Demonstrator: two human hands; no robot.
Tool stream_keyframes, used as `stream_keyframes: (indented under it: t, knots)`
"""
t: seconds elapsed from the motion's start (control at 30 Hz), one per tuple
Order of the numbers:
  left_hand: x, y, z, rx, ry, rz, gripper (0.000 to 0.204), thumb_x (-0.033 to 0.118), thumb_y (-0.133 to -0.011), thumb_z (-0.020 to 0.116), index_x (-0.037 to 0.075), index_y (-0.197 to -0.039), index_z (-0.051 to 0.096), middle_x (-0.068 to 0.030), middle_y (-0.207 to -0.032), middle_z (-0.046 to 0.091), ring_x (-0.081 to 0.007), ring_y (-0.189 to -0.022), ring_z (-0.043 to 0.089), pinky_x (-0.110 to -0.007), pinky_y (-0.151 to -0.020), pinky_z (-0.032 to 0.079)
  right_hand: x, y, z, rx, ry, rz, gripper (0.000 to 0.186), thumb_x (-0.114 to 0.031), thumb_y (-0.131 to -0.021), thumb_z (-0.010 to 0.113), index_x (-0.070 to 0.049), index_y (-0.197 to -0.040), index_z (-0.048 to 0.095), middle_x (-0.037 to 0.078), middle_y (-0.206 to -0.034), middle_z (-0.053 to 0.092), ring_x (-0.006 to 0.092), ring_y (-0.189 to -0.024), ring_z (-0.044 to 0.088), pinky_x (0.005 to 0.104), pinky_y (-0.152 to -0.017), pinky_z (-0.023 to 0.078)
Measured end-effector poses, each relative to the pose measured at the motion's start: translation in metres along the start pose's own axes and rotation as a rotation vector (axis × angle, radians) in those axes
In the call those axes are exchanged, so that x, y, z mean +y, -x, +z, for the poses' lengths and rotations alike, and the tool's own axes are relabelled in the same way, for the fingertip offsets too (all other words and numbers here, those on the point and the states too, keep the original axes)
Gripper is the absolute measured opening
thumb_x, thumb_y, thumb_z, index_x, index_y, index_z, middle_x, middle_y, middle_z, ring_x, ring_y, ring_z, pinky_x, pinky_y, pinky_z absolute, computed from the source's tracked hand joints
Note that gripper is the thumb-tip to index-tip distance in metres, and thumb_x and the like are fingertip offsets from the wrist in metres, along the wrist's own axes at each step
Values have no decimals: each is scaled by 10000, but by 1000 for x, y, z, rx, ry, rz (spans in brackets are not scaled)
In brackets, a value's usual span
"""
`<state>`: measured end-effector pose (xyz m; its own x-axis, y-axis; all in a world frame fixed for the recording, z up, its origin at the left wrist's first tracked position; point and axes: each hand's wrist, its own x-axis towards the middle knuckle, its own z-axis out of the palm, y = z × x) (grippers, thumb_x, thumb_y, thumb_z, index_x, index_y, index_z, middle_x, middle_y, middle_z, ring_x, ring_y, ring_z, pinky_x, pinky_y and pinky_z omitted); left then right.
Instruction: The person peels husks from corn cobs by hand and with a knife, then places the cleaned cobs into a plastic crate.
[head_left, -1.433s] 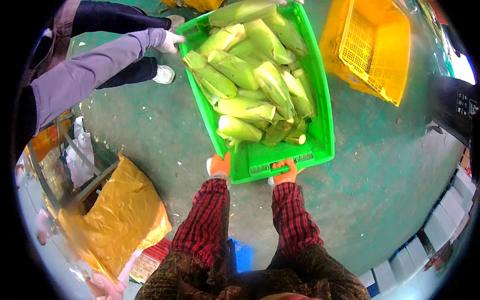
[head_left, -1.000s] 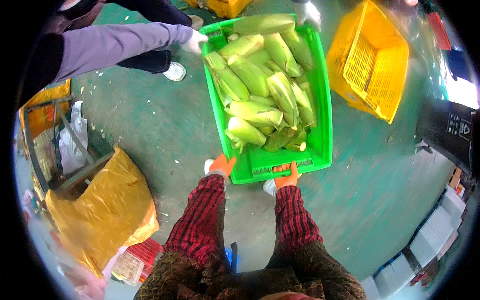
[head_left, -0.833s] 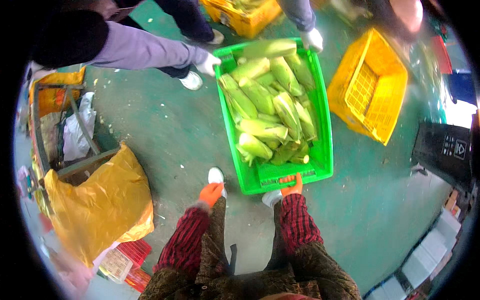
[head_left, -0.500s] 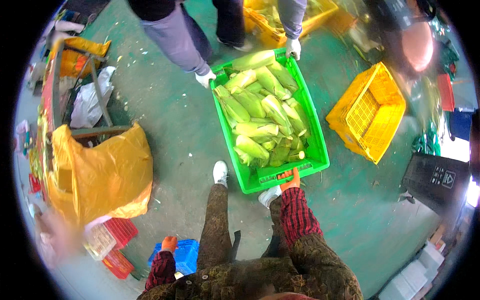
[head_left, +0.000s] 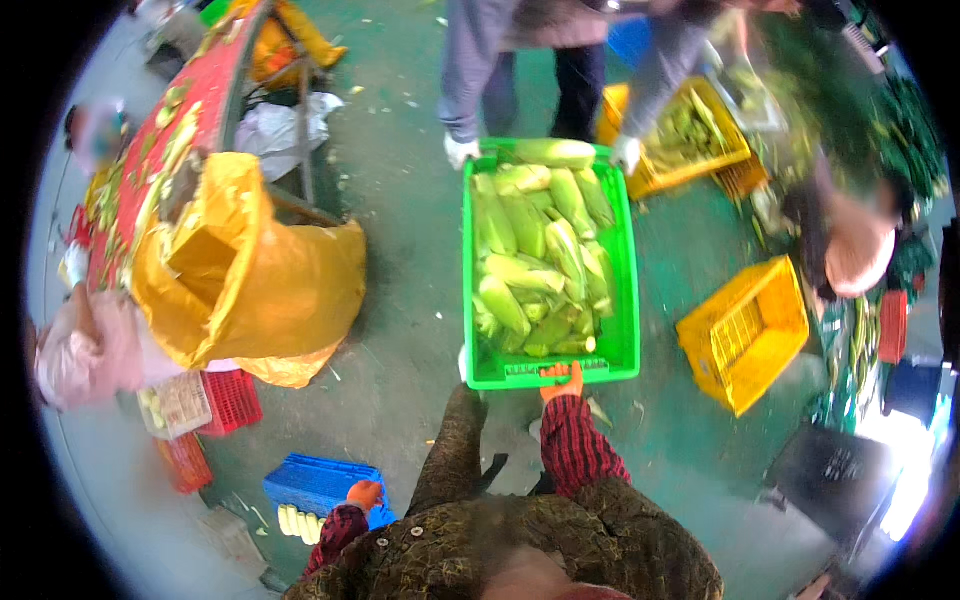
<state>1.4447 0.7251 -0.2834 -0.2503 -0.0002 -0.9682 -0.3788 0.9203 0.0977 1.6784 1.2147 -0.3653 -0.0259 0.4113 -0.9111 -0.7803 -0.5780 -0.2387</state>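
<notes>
My right hand (head_left: 560,380) grips the handle on the near end of a green plastic crate (head_left: 628,300) heaped with green corn ears in husks (head_left: 555,250). At its far end, a co-worker's white-gloved hands (head_left: 461,150) hold the two corners. My left hand (head_left: 364,496), orange like my right, is low at my left side with its fingers curled and nothing visible in it. It appears over a blue crate (head_left: 310,470) on the floor, with pale peeled corn (head_left: 298,520) beside it; whether it touches the crate I cannot tell.
Left stand a yellow sack (head_left: 250,280), a red table (head_left: 175,100) with husks, stacked crates (head_left: 230,400) and a seated person (head_left: 80,350). Right are an empty yellow crate (head_left: 740,335), another person (head_left: 850,240) and a black bin (head_left: 820,480). A yellow crate of corn (head_left: 730,150) stands behind.
My left hand has let go of the green crate and dropped to my side. The co-worker has swung round to the crate's far end; surroundings have shifted in view.
</notes>
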Motion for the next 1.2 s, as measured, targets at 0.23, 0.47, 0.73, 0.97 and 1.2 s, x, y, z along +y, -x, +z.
stream_keyframes:
  t: [0.23,0.47,0.73,0.97,1.2]
  knots:
    - [148,13,-4,362,-468,611,554,493,-814,506,-8,-1008,639,-226,-1000,628,-315,-959,604,-388,-840,456,10,99,20,2,-21,-3,341,-439,-875,472,-169,-679,399,-39,-634,401,145,-592,375,364,-800,343]
    - [343,49,107,274,-240,1119,652,508,-778,576,25,-1213,530,-177,-1157,589,-296,-1078,560,-359,-929,424,10,64,-3,-140,-72,17,299,-430,-844,534,-135,-810,492,-36,-753,508,139,-702,463,420,-910,369]
    - [353,12,144,498,-476,1053,372,194,-710,547,28,-1039,590,-228,-960,621,-392,-903,592,-449,-783,472,19,64,-24,-312,-87,18,201,-327,-874,482,-153,-788,431,-21,-757,446,147,-684,404,424,-859,355]
    - [347,37,146,337,-342,937,386,236,-717,556,16,-1034,569,-253,-1016,596,-401,-958,568,-445,-839,448,-10,94,-8,-221,-15,-30,238,-372,-881,494,-135,-891,480,-32,-783,461,147,-705,417,433,-892,328]
    - [405,36,81,266,-262,1000,364,244,-698,567,26,-989,581,-242,-964,611,-404,-936,571,-449,-803,454,24,74,33,-293,-7,-106,224,-294,-830,551,-92,-904,493,27,-838,518,171,-726,466,457,-880,357]
